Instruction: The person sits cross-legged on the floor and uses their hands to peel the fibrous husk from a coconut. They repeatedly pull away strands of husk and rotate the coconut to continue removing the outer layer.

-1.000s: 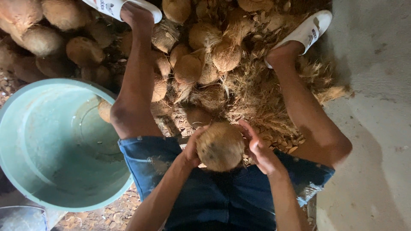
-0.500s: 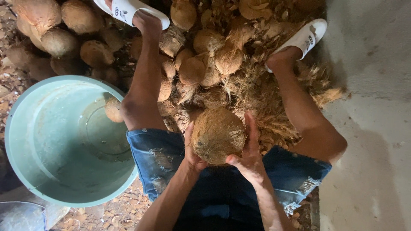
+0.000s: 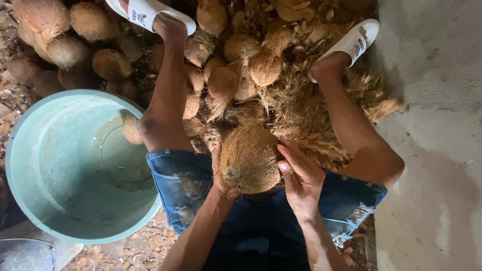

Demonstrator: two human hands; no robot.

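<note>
Both hands were on one husked coconut (image 3: 249, 159), a hairy brown one, held up between the person's knees and just above the lap of the torn blue denim shorts (image 3: 187, 184). The left hand (image 3: 219, 173) cupped its left side from below, fingers wrapped round behind the shell where I could not see their tips. The right hand (image 3: 300, 176) pressed in from the other side, fingers (image 3: 287, 151) curled over the fibre and the thumb laid flat against the shell. So both sets of fingers were closed on that coconut, gripping it between them.

Just beyond it lay a tangled heap of loose husk fibre (image 3: 306, 108), pale and stringy, spreading under the right leg towards the grey concrete floor (image 3: 432, 100). Further out sat a pile of coconuts (image 3: 236, 70), some rough with husk, more of them stacked at the far left (image 3: 60, 35). The feet wore white slides, the left slide (image 3: 150, 12) planted up among the nuts, the right slide (image 3: 354, 42) at the edge of the fibre.

Beside the left knee stood a big pale green plastic tub (image 3: 30, 165), with one coconut (image 3: 132, 129) resting inside against its wall, close by the leg.
</note>
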